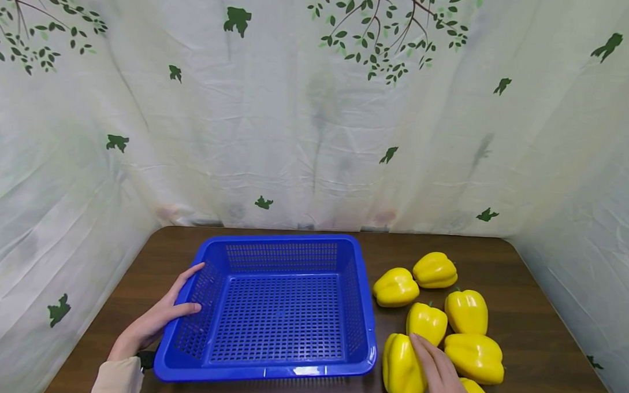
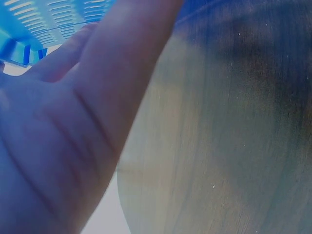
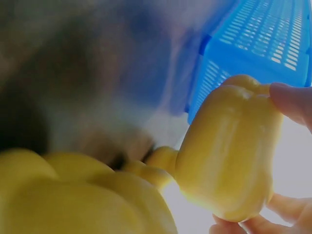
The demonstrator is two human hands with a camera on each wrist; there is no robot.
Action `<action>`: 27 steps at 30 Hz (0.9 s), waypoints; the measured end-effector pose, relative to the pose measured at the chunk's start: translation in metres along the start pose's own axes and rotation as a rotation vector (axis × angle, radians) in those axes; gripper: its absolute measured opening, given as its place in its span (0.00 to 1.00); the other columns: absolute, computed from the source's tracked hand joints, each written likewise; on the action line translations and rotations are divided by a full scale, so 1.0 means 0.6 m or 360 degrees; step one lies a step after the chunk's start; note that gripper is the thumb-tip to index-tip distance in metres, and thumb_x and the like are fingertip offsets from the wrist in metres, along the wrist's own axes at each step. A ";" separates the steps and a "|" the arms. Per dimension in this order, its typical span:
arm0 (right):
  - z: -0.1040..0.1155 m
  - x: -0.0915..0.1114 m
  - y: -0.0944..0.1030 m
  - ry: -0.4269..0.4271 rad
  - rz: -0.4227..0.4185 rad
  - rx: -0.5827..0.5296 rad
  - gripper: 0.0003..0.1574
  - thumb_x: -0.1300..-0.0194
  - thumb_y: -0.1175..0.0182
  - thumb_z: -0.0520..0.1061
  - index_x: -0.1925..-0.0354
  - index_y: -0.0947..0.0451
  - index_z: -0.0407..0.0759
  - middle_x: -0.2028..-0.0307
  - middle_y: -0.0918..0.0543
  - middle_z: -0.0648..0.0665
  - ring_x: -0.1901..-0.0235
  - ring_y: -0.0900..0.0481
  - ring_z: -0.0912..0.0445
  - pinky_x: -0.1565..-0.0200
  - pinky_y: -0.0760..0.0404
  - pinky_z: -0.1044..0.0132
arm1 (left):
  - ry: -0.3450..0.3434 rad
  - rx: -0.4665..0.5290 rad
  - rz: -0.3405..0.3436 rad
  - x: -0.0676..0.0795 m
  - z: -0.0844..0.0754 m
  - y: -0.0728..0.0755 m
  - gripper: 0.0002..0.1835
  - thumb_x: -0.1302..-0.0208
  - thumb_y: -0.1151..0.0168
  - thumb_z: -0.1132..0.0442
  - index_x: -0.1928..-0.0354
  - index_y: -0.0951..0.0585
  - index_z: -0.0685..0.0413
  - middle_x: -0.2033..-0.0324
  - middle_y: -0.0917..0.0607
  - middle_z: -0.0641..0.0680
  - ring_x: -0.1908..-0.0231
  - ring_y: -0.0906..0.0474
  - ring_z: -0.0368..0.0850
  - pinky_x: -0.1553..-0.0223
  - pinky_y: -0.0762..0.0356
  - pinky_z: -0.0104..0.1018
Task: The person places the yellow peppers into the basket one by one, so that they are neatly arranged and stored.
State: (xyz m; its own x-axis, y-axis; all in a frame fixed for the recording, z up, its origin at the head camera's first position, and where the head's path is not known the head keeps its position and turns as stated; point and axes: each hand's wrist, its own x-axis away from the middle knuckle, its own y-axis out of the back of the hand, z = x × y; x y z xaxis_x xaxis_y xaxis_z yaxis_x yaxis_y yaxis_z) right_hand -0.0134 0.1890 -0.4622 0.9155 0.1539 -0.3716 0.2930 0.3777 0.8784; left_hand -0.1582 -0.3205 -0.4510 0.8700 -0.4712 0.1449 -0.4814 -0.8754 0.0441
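The right hand [image 1: 440, 371] pinches a glossy, blocky yellow bell pepper [image 1: 401, 367] between thumb and fingers, near and just right of a rectangular blue perforated plastic basket [image 1: 279, 317]. Its smooth skin could slip if the pinch is uneven. Other yellow bell peppers [image 1: 473, 358], crowded close on the far and right sides, might roll if knocked. The left hand [image 1: 159, 315] grips the basket's left rim; a loose hold could let a bump slide it across the dark brown wood-grain table [image 1: 528, 319].

bskt [image 1: 279, 318] blu | peppers [image 1: 466, 313] ylw | tbl [image 1: 519, 305] dk brn | cloth [image 1: 275, 120] whitish w/ grn lvs
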 end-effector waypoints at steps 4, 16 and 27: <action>0.006 -0.015 0.014 0.0001 0.0020 -0.0035 0.65 0.67 0.21 0.59 0.33 0.38 0.42 0.40 0.29 0.43 0.46 0.28 0.52 0.55 0.21 0.53 | -0.0007 0.0009 0.0003 0.002 0.001 0.001 0.43 0.32 0.50 0.70 0.27 0.61 0.34 0.34 0.59 0.75 0.47 0.31 0.64 0.58 0.24 0.58; -0.001 -0.059 0.046 0.0302 -0.0058 -0.0122 0.68 0.70 0.19 0.56 0.33 0.39 0.38 0.38 0.33 0.43 0.46 0.31 0.54 0.49 0.28 0.73 | 0.0039 -0.0009 -0.0073 0.004 -0.001 -0.005 0.42 0.33 0.49 0.69 0.27 0.59 0.35 0.34 0.57 0.73 0.47 0.31 0.64 0.58 0.23 0.57; 0.010 -0.105 0.073 0.0458 -0.0058 -0.0248 0.58 0.44 0.52 0.77 0.29 0.42 0.42 0.37 0.35 0.43 0.45 0.32 0.52 0.43 0.45 0.83 | 0.0046 -0.0076 -0.0144 0.002 0.004 -0.005 0.41 0.34 0.48 0.68 0.27 0.57 0.37 0.34 0.55 0.71 0.46 0.34 0.64 0.57 0.23 0.54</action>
State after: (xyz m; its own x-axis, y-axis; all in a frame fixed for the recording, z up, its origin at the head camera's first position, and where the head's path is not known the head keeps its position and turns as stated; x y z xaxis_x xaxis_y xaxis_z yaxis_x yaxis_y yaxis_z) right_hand -0.0566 0.1902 -0.3983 0.7831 0.3812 -0.4914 0.2583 0.5195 0.8145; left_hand -0.1554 -0.3185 -0.4534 0.9071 -0.3864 0.1668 -0.4060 -0.9078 0.1050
